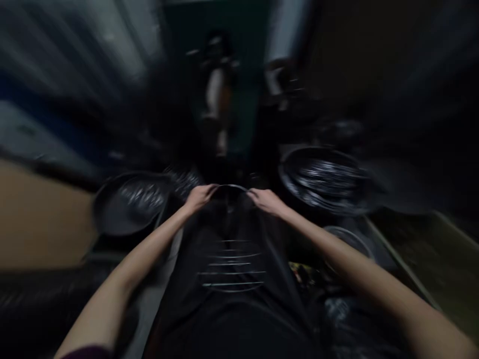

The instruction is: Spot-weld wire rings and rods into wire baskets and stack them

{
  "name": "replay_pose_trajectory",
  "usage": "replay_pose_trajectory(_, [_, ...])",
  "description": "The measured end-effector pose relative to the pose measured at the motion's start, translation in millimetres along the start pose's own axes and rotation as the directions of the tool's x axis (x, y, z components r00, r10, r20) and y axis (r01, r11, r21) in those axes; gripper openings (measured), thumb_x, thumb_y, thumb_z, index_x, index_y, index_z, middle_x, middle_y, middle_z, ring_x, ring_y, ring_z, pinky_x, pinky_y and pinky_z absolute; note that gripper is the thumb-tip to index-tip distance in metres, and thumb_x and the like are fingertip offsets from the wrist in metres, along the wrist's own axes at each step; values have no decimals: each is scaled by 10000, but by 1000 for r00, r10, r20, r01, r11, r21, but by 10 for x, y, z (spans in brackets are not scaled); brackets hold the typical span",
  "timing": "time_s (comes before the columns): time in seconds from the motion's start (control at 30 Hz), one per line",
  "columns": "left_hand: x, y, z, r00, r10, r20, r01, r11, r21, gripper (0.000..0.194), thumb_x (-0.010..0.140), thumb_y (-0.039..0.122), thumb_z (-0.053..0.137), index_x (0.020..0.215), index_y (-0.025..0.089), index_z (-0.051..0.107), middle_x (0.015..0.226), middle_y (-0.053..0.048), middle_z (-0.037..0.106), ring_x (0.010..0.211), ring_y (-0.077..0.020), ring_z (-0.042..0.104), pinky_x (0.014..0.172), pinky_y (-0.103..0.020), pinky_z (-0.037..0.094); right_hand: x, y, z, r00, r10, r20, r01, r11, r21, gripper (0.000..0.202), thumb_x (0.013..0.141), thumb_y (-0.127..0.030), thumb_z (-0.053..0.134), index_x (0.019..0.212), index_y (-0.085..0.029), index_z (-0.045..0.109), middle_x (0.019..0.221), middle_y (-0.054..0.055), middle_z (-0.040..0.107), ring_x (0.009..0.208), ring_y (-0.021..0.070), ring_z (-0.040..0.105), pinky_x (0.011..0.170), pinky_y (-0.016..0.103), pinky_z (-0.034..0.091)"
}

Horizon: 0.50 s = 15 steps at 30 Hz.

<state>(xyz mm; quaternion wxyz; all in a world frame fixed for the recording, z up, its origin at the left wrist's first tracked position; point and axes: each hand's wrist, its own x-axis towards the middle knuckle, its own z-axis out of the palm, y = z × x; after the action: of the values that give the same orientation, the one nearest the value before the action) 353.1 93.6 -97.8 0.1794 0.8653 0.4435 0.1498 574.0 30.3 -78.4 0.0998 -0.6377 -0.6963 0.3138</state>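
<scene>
Both of my arms reach forward over my dark clothing, which has pale printed lines on the front. My left hand (202, 196) is closed on the left side of a dark round rim (232, 186), and my right hand (266, 200) is closed on its right side. The thin bright edge of the rim curves between the hands. What lies below it is too dark and blurred to make out.
A round dark basin (125, 219) with shiny contents stands at the left. On the right is another basin (295, 192) with shiny, plastic-like material. A person (217, 94) is blurred farther ahead. A tan surface (41, 219) lies at far left.
</scene>
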Motion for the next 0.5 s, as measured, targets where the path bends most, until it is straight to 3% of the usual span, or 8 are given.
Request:
replay_pose_trajectory(0.07, [-363,-370,-100,996,-87,-25,87,996,10,287,927,318,439,1138,197,590,1081,-48,657,961,-155,625,842,-283,486,271,-104,192,995,-104,7,104,978,-181,347,960,-340,326,1132,-171,576,1047,121,650,953,233,610,752,289,426])
replay_pose_trajectory(0.17, [-519,-591,-68,995,-80,-64,83,995,47,320,936,305,402,1177,214,591,1097,-35,676,995,-153,633,803,-227,474,452,-263,377,981,-194,22,191,930,-314,378,960,-371,296,1216,-203,518,1054,105,653,925,244,619,701,291,432])
replay_pose_trajectory(0.33, [-425,-588,63,998,-59,-16,61,987,148,361,942,301,378,1238,204,560,1057,-63,686,947,-177,647,721,-241,473,441,-238,516,988,-152,5,136,867,-479,427,942,-285,303,1338,-183,425,1043,146,655,818,254,638,652,315,444])
replay_pose_trajectory(0.5, [-269,-560,140,999,-40,32,34,985,170,380,950,306,354,1271,211,534,1073,-81,673,946,-188,641,707,-242,463,398,-151,516,997,-80,-7,59,797,-601,498,900,-176,339,1398,-170,343,1079,171,625,796,265,637,659,353,466])
